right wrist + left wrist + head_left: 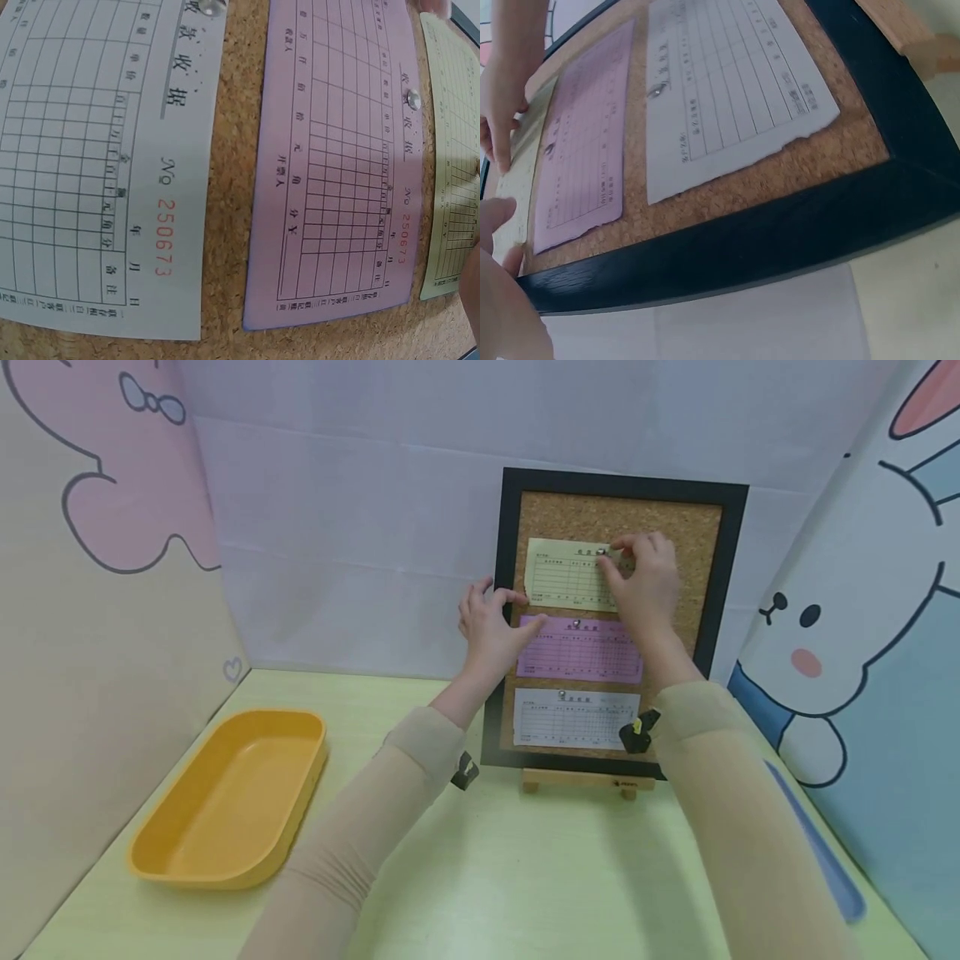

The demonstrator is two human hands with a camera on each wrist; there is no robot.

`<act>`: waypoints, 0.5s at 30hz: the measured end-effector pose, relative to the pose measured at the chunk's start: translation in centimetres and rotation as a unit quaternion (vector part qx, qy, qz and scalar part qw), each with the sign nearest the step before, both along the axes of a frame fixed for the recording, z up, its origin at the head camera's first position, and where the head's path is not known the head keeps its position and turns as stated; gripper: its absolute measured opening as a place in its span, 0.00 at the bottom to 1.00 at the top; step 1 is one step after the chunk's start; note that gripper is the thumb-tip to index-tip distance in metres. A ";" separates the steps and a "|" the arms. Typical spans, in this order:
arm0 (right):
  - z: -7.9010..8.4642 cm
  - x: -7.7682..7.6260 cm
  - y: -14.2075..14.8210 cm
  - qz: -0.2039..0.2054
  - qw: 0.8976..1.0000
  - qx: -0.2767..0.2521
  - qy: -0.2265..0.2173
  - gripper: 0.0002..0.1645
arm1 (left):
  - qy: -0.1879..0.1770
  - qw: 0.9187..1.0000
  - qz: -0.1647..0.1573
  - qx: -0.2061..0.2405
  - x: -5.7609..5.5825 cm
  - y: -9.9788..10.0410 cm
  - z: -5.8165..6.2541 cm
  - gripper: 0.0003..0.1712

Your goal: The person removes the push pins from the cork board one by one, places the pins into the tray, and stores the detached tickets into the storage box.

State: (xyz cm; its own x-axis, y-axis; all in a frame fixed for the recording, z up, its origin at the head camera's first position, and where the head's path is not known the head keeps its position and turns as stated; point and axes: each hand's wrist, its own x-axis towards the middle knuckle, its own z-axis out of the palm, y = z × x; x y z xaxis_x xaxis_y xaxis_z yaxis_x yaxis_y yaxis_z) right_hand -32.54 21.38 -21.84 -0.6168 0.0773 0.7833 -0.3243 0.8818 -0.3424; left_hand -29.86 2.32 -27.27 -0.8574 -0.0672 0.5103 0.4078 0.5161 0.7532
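Note:
A cork board point(618, 518) in a black frame stands upright, bearing yellow, pink and white receipt slips. At the top edge of the yellow slip point(558, 581), my right hand point(648, 577) pinches a silver push pin point(602, 552) between thumb and forefinger. My left hand point(491, 622) is spread at the board's left side; its forefinger reaches the yellow slip's lower left corner and its thumb lies by the pink slip point(577, 652). Pins also sit in the pink slip and the white slip point(573, 718). The right wrist view shows printed tables on the pink slip point(330, 165).
A small wooden easel point(588, 779) supports the board on the pale green table point(480, 877). To the left lies a yellow tray point(232, 802). A blue strip-like object point(817, 843) is at the right, partly behind my right sleeve. Cartoon-printed walls flank both sides.

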 end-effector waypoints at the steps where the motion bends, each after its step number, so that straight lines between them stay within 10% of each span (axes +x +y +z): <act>1: 0.0 0.0 0.0 0.000 1.000 -0.002 -0.003 0.18 | 0.017 1.000 0.012 -0.010 0.0 0.1 0.0 0.16; 8: -0.1 -0.2 0.0 -0.004 1.000 -0.003 -0.005 0.19 | 0.115 0.988 0.080 -0.058 -0.8 0.5 0.0 0.12; 15: -0.1 -0.3 0.0 0.000 1.000 -0.002 -0.002 0.17 | 0.117 0.991 0.055 -0.019 -1.5 0.3 -0.3 0.10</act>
